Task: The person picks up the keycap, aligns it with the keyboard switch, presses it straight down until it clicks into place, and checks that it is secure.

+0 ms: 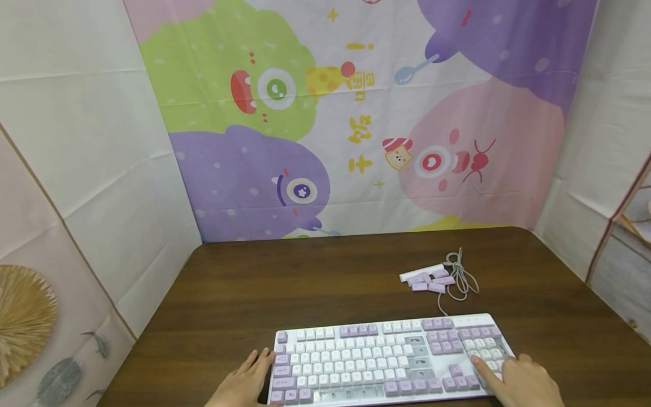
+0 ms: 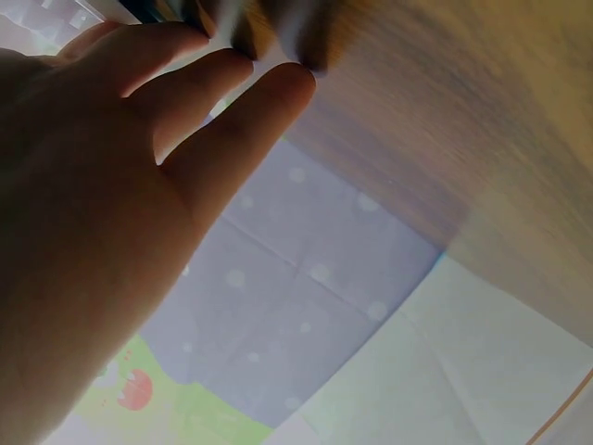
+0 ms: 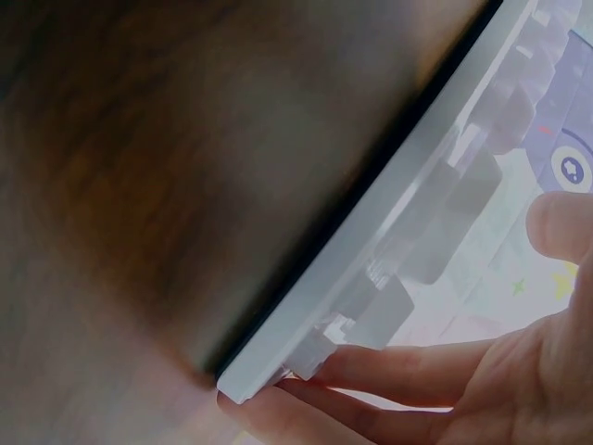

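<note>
A white and lilac keyboard (image 1: 351, 362) lies on the brown table, with bare slots right of its main keys and along its space bar row. At its left end my left hand (image 1: 244, 380) rests with fingers extended against the edge; in the left wrist view the same hand (image 2: 120, 167) shows its fingers spread over the wood. My right hand (image 1: 524, 381) is at the other end, its thumb over the number pad. From the right wrist, the fingers (image 3: 408, 371) touch the keyboard's end (image 3: 371, 222) while the thumb stands apart from the keys.
Several loose lilac keycaps (image 1: 429, 286) and a long white piece (image 1: 421, 273) lie behind the keyboard on the table (image 1: 285, 282). Beside them is a coiled grey cable (image 1: 460, 277) running to the keyboard. A cartoon-printed cloth (image 1: 356, 209) hangs at the table's back edge.
</note>
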A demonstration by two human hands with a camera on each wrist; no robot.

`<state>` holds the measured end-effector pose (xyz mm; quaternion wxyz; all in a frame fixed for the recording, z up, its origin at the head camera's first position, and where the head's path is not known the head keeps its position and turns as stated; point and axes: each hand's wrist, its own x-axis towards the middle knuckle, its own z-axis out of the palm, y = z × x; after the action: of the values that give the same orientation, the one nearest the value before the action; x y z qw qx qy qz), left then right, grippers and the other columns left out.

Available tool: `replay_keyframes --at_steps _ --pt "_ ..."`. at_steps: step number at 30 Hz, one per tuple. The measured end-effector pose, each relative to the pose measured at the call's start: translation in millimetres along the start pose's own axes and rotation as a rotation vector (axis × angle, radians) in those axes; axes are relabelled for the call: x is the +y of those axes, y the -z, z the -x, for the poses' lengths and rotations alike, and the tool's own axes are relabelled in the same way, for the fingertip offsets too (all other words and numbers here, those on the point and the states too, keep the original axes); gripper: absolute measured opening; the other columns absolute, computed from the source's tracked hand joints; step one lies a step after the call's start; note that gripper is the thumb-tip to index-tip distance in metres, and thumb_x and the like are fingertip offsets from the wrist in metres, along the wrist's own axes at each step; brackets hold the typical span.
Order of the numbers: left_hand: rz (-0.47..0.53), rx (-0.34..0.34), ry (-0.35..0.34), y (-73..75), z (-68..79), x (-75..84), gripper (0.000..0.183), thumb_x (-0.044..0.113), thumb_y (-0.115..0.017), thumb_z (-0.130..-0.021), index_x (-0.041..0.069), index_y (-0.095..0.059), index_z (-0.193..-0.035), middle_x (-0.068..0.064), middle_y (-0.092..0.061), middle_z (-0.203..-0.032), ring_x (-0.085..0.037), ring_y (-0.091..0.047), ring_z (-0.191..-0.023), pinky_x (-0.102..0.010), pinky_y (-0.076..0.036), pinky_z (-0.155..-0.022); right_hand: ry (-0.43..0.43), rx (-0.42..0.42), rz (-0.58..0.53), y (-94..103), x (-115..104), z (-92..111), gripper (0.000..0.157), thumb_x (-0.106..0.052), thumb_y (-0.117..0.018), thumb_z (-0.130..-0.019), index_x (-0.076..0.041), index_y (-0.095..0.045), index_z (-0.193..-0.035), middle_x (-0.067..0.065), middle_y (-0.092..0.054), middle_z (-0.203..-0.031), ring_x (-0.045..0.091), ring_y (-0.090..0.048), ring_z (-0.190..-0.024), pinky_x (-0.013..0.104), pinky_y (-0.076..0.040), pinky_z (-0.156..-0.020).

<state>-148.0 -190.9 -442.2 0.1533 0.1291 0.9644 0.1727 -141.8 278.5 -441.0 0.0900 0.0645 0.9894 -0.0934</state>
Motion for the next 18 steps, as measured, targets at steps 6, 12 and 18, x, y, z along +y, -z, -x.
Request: replay_keyframes --at_steps 6,12,18 --pt "0.002 -0.003 0.001 -0.2 -0.5 1.3 0.097 0.052 -0.073 -0.068 -0.002 -0.033 -0.138 -0.028 -0.035 -0.144 -0.047 -0.031 -0.133 -0.069 -0.034 -0.089 -0.013 -0.009 0.018 -0.8 0.9 0.6 0.083 -0.07 -0.032 -0.087 0.007 -0.062 -0.08 0.015 -0.049 -0.07 0.028 -0.053 -0.065 0.049 -0.044 -0.057" --pt "-0.013 -0.003 0.012 2.3 1.9 2.5 0.099 0.052 -0.074 -0.068 -0.002 -0.031 -0.139 -0.027 -0.034 -0.145 -0.046 -0.03 -0.134 -0.07 -0.033 -0.09 0.003 -0.011 0.017 -2.5 1.7 -0.7 0.085 -0.073 -0.038 -0.082 0.008 -0.063 -0.082 0.015 -0.05 -0.072 0.028 -0.054 -0.066 0.05 -0.045 -0.058" --pt "0.015 -0.024 0.035 7.8 5.2 7.5 0.104 0.053 -0.074 -0.065 -0.004 -0.029 -0.14 -0.028 -0.032 -0.146 -0.046 -0.028 -0.135 -0.071 -0.03 -0.093 -0.005 -0.128 0.058 -2.3 2.9 -2.0 0.099 -0.08 -0.044 -0.071 0.014 -0.059 -0.096 0.018 -0.053 -0.08 0.03 -0.055 -0.074 0.053 -0.048 -0.067"
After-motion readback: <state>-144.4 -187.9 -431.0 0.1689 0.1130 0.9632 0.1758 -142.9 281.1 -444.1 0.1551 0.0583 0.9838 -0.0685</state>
